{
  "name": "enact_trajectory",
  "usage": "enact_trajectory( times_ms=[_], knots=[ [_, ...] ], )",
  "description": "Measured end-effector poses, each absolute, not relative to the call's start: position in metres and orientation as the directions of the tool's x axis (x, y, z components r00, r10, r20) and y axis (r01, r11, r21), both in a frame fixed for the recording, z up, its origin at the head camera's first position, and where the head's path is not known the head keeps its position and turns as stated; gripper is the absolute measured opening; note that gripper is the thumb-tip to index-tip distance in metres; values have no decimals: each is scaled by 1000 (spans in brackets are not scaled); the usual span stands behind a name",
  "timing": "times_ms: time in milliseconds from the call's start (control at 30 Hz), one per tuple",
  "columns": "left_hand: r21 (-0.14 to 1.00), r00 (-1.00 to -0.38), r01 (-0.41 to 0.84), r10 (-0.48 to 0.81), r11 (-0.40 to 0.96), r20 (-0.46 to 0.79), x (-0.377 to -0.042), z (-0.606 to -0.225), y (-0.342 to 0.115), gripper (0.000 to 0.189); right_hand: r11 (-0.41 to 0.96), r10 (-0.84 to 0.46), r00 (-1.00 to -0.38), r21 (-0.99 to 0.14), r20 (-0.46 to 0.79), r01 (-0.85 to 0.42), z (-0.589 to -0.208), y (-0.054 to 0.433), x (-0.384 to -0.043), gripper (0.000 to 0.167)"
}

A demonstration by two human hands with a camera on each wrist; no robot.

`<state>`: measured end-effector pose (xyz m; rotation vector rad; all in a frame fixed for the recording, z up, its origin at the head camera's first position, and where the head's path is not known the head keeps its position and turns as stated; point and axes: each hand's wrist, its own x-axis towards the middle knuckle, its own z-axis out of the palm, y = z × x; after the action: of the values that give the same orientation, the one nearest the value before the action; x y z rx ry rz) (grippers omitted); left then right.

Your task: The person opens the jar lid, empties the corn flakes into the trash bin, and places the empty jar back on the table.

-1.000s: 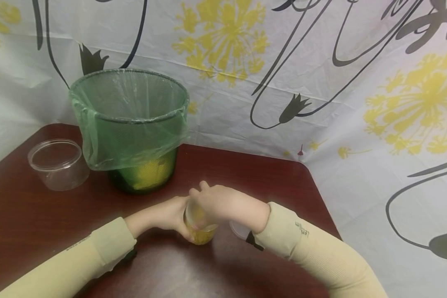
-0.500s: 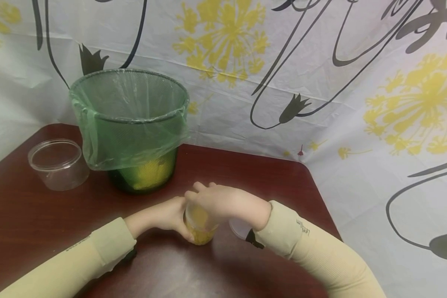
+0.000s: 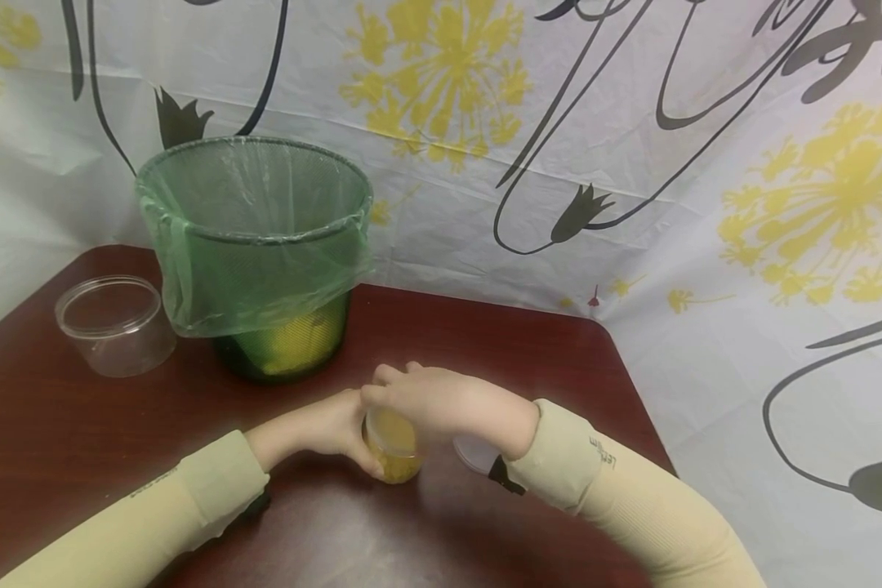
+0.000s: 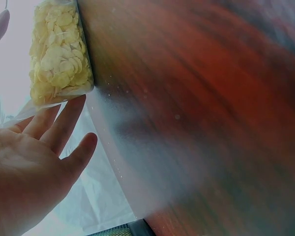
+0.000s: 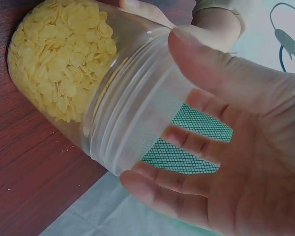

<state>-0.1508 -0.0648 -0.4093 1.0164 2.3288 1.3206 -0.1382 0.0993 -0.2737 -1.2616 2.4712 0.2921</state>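
Observation:
A clear jar of pale yellow flakes (image 5: 64, 64) stands on the table before me, also seen as the flake-filled jar (image 4: 59, 54) in the left wrist view. My left hand (image 3: 334, 426) holds it around its left side, thumb at the front. Over the top, my right hand (image 3: 441, 404) grips the jar's frosted, ridged lid (image 5: 137, 108), thumb on one side and spread fingers across the other. In the head view the right hand covers part of the jar. A whitish disc (image 3: 476, 452) lies partly hidden under the right wrist.
Behind the hands, a mesh bin (image 3: 294, 343) with a green liner (image 3: 265, 278) stands on the dark red table (image 3: 441, 327). To its left is a clear round tub (image 3: 121, 335). Patterned white sheeting (image 3: 426, 229) rises along the table's back and right sides.
The right hand's fingers have turned over the jar's top, shifting slightly left and round. The left hand and jar stay in nearly the same place.

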Motion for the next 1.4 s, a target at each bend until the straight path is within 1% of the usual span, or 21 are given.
enact_trajectory(
  times_ms=[267,333,400,467,500,600,667,733,833,900,967,1033,1133,1267,1400],
  knots=[
    [831,-711,443,696,335,99,-151,-409,-65,76,559,-758,-532,43,-377,-828,-273,101,-138,78],
    [836,-707,442,700,325,101,-151,-409,-64,78,556,-752,-537,69,-382,-828,-271,100,-138,78],
    [835,-703,447,704,321,105,-152,-409,-64,78,565,-738,-554,96,-385,-819,-270,97,-138,74],
    [833,-701,447,706,326,100,-152,-410,-63,79,594,-715,-586,111,-381,-797,-270,93,-137,67],
    [831,-701,448,707,331,96,-153,-410,-62,78,612,-700,-606,121,-378,-782,-270,91,-137,59],
    [824,-702,448,708,347,83,-153,-409,-61,79,626,-668,-640,179,-379,-759,-271,86,-137,34],
    [831,-698,440,711,341,78,-154,-409,-61,82,633,-634,-660,221,-402,-742,-271,85,-137,25],
    [838,-696,435,714,330,80,-154,-408,-61,86,672,-577,-701,244,-420,-699,-273,85,-138,29],
    [848,-693,426,717,314,82,-154,-408,-61,89,776,-475,-773,215,-420,-593,-275,87,-139,47],
    [849,-689,429,720,308,87,-154,-408,-62,90,820,-438,-802,186,-405,-542,-277,88,-139,60],
    [851,-687,429,721,302,90,-154,-408,-61,89,829,-436,-805,169,-403,-533,-278,89,-139,64],
    [850,-682,436,724,295,99,-154,-408,-61,89,824,-446,-800,163,-401,-542,-279,89,-139,64],
    [850,-679,441,726,287,107,-154,-408,-61,88,804,-467,-784,172,-408,-569,-280,88,-140,63],
    [854,-686,433,721,290,103,-153,-407,-62,88,777,-491,-760,181,-427,-603,-279,86,-140,55],
    [851,-692,433,715,298,102,-153,-408,-62,87,772,-502,-743,159,-443,-616,-278,87,-141,61]
  ],
)
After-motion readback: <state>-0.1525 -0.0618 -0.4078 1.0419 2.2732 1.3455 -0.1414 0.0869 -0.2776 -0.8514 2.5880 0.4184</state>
